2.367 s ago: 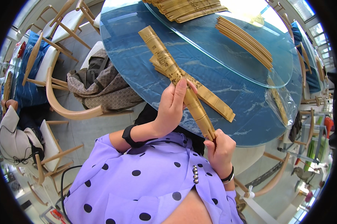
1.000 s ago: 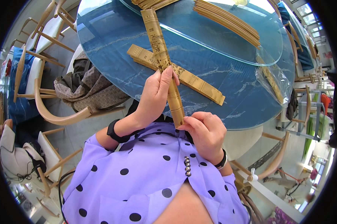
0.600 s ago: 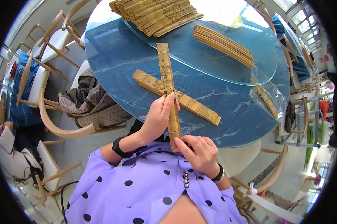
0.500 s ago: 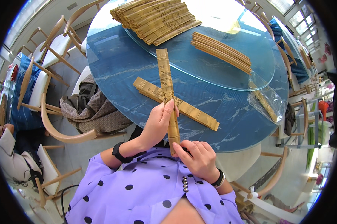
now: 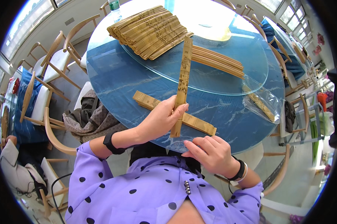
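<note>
My left hand (image 5: pixel 164 116) grips a long, flat brown paper chopstick sleeve (image 5: pixel 183 76) by its lower part, thumb on top. The sleeve stands nearly upright in view, with dark print on it. Below and right of its lower end is my right hand (image 5: pixel 211 155), apart from the sleeve. Its fingers are curled in and nothing shows between them. Beneath my left hand, a small stack of similar sleeves (image 5: pixel 200 124) lies slantwise on the blue marbled round table (image 5: pixel 112 80). The middle of that stack is hidden by the hand and the held sleeve.
On the glass turntable (image 5: pixel 209 87) lie a large fanned pile of sleeves (image 5: pixel 149 31) and a row of wooden chopsticks (image 5: pixel 219 62). A clear plastic bag (image 5: pixel 265 106) holding a sleeve rests at the right. A bottle (image 5: pixel 115 9) stands far back. Chairs (image 5: pixel 56 136) surround the table.
My left hand has lifted the sleeve forward and to the right. My right hand has let go of its lower end and moved a little right.
</note>
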The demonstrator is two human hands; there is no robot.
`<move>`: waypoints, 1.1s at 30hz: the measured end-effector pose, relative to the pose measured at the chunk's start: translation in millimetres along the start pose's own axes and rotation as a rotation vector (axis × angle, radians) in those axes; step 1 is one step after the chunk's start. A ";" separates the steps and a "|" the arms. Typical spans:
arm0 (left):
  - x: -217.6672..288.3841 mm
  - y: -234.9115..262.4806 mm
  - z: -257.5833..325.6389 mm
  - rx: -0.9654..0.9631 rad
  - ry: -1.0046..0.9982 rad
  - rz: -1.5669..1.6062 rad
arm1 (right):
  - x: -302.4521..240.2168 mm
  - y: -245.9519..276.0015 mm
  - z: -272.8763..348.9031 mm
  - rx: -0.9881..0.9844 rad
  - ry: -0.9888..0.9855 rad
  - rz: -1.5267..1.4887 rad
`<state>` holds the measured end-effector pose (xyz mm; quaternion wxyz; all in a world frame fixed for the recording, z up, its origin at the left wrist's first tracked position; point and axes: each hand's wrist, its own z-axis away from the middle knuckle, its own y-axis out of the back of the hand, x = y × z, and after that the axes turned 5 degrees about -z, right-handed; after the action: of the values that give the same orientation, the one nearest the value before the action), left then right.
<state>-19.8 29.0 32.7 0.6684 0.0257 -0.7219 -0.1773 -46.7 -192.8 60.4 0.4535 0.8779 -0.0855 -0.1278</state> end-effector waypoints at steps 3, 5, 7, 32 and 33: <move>-5.1 59.3 -38.1 0.150 -0.038 -0.200 | 22.3 4.4 4.4 0.012 -0.158 0.017; -16.9 106.4 -63.9 0.448 -0.177 -0.407 | 43.1 10.1 7.1 -0.049 -0.234 0.055; -18.1 155.0 -91.0 0.530 -0.174 -0.620 | 63.3 15.7 9.6 -0.067 -0.340 0.067; -33.7 209.9 -159.9 0.742 -0.462 -1.237 | 252.9 -14.6 -16.2 -0.062 -0.437 0.251; -29.8 194.2 -147.2 0.707 -0.463 -1.199 | 254.3 -16.0 -14.6 -0.076 -0.439 0.253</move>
<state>165.5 186.3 67.1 0.2385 0.5923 -0.7208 -0.2698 200.5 -239.9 18.1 0.4692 0.7937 -0.2861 -0.2609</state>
